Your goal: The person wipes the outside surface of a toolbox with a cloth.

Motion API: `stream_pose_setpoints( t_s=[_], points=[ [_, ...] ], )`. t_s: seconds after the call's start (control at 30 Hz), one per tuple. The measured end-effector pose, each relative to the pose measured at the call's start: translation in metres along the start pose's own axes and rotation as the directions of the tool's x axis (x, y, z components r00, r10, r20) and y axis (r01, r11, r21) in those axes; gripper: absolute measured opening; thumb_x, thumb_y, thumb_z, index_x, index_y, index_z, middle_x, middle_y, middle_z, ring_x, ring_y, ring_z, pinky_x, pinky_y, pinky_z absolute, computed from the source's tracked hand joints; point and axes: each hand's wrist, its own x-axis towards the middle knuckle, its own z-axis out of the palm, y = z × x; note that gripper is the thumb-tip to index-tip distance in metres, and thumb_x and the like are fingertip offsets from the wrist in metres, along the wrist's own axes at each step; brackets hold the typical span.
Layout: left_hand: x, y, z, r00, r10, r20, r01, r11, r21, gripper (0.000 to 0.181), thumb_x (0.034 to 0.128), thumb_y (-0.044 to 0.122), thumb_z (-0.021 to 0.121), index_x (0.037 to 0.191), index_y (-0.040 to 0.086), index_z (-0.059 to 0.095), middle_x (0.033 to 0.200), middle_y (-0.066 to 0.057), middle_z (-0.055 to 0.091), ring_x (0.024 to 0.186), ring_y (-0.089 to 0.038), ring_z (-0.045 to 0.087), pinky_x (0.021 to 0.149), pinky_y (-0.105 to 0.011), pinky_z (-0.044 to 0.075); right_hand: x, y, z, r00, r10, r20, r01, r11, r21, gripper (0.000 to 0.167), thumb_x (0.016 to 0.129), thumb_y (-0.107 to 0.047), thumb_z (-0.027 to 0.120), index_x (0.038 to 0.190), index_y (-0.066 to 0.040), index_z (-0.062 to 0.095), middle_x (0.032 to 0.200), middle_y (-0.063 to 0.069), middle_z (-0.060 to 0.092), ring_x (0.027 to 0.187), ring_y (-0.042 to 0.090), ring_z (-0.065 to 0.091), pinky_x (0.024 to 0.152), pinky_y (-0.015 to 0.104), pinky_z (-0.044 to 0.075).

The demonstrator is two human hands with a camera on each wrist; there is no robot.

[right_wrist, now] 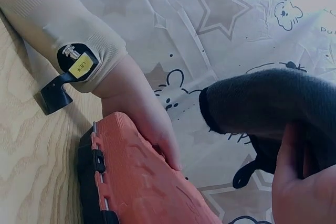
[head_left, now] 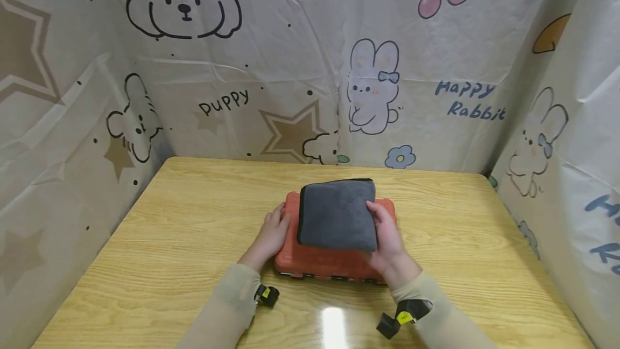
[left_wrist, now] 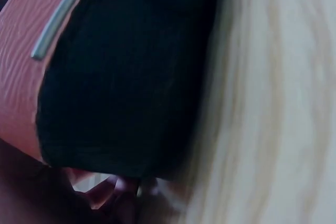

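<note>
A red plastic case [head_left: 315,261] with a black lower half [left_wrist: 121,87] lies on the table, its hinge or latch side towards me. My left hand [head_left: 272,234] grips its left end, thumb near the top and fingers around the side. Above the lid, my right hand [head_left: 390,242] holds a folded grey cloth [head_left: 338,215] with dark edging by its right edge. In the right wrist view the cloth [right_wrist: 268,95] hangs apart from the case, a dark loop [right_wrist: 247,174] showing below it. The left wrist view is dark and blurred; fingers [left_wrist: 113,195] show at its bottom.
The wooden table [head_left: 208,198] spreads around the case. A printed curtain [head_left: 290,42] with cartoon animals and stars encloses the back and both sides. A small black camera [head_left: 267,295] is strapped to the left wrist and another [head_left: 389,325] to the right.
</note>
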Motion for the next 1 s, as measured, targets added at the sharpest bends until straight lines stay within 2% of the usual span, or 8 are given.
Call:
stream_pose_setpoints(
  t_s=[0.17, 0.37, 0.6, 0.7, 0.83, 0.87, 0.93, 1.0],
  points=[
    [0.001, 0.003, -0.003, 1.000, -0.010, -0.007, 0.010, 1.000, -0.005, 0.057, 0.1118, 0.027, 0.034, 0.159, -0.004, 0.029, 0.145, -0.032, 0.040, 0.138, -0.047, 0.044, 0.117, -0.059, 0.034, 0.000, -0.001, -0.003, 1.000, 0.002, -0.028, -0.001, 1.000, 0.014, 0.036, 0.112, -0.038, 0.025, 0.131, -0.018, 0.048, 0.110, -0.006, 0.067, 0.099, 0.011, 0.066, 0.088, 0.027, 0.055],
    [-0.004, 0.020, -0.016, 0.992, 0.061, -0.108, -0.057, 0.998, 0.036, 0.050, 0.1112, 0.026, 0.039, 0.151, -0.004, 0.045, 0.144, -0.027, 0.046, 0.135, -0.046, 0.043, 0.112, -0.061, 0.037, -0.001, -0.004, -0.003, 0.998, -0.006, -0.067, 0.009, 0.999, 0.051, 0.035, 0.112, -0.037, 0.024, 0.124, -0.020, 0.052, 0.108, -0.006, 0.067, 0.098, 0.011, 0.065, 0.088, 0.027, 0.054],
    [-0.021, 0.052, -0.014, 0.997, 0.070, 0.019, -0.065, 0.979, -0.191, 0.050, 0.1142, 0.030, 0.031, 0.153, 0.002, 0.044, 0.142, -0.022, 0.053, 0.117, -0.034, 0.059, 0.101, -0.049, 0.049, -0.006, -0.010, -0.002, 0.997, 0.002, -0.080, 0.002, 0.998, 0.061, 0.034, 0.112, -0.037, 0.026, 0.114, -0.022, 0.057, 0.100, -0.007, 0.066, 0.090, 0.010, 0.063, 0.081, 0.026, 0.054],
    [-0.028, 0.062, -0.009, 0.985, 0.071, 0.154, -0.003, 0.915, -0.404, 0.057, 0.1145, 0.037, 0.026, 0.155, -0.001, 0.039, 0.142, -0.022, 0.054, 0.123, -0.032, 0.057, 0.106, -0.046, 0.048, -0.008, -0.010, -0.002, 0.998, -0.007, -0.064, 0.011, 0.998, 0.059, 0.033, 0.112, -0.036, 0.027, 0.114, -0.022, 0.057, 0.099, -0.008, 0.066, 0.088, 0.009, 0.064, 0.080, 0.025, 0.054],
    [-0.032, 0.073, -0.008, 0.940, 0.106, 0.324, 0.156, 0.711, -0.686, 0.062, 0.1130, 0.045, 0.025, 0.154, 0.000, 0.037, 0.132, -0.008, 0.058, 0.118, -0.017, 0.060, 0.105, -0.034, 0.048, -0.010, -0.010, -0.002, 0.999, 0.004, -0.036, -0.003, 1.000, 0.031, 0.033, 0.111, -0.035, 0.026, 0.122, -0.019, 0.053, 0.101, -0.008, 0.066, 0.090, 0.008, 0.064, 0.082, 0.025, 0.054],
    [-0.033, 0.075, -0.009, 0.929, 0.123, 0.348, 0.179, 0.675, -0.716, 0.061, 0.1130, 0.044, 0.027, 0.153, -0.001, 0.037, 0.128, -0.004, 0.059, 0.114, -0.013, 0.060, 0.103, -0.031, 0.049, -0.010, -0.010, -0.003, 0.999, 0.010, -0.034, -0.010, 1.000, 0.021, 0.033, 0.111, -0.035, 0.026, 0.124, -0.019, 0.052, 0.101, -0.008, 0.066, 0.091, 0.008, 0.064, 0.082, 0.025, 0.054],
    [-0.034, 0.078, -0.010, 0.915, 0.133, 0.381, 0.213, 0.644, -0.735, 0.059, 0.1127, 0.043, 0.030, 0.154, 0.000, 0.034, 0.128, 0.000, 0.057, 0.110, -0.007, 0.061, 0.097, -0.026, 0.051, -0.009, -0.010, -0.003, 0.999, 0.018, -0.044, -0.018, 1.000, 0.004, 0.032, 0.111, -0.035, 0.026, 0.125, -0.019, 0.050, 0.101, -0.007, 0.065, 0.090, 0.009, 0.064, 0.082, 0.025, 0.054],
    [-0.035, 0.080, -0.011, 0.906, 0.139, 0.400, 0.217, 0.659, -0.720, 0.061, 0.1121, 0.042, 0.034, 0.158, 0.002, 0.029, 0.140, -0.005, 0.055, 0.115, -0.007, 0.061, 0.098, -0.026, 0.053, -0.008, -0.008, -0.004, 0.998, 0.015, -0.059, -0.017, 1.000, -0.022, 0.031, 0.111, -0.034, 0.027, 0.121, -0.019, 0.052, 0.098, -0.008, 0.065, 0.087, 0.008, 0.064, 0.080, 0.025, 0.054]
  ],
)
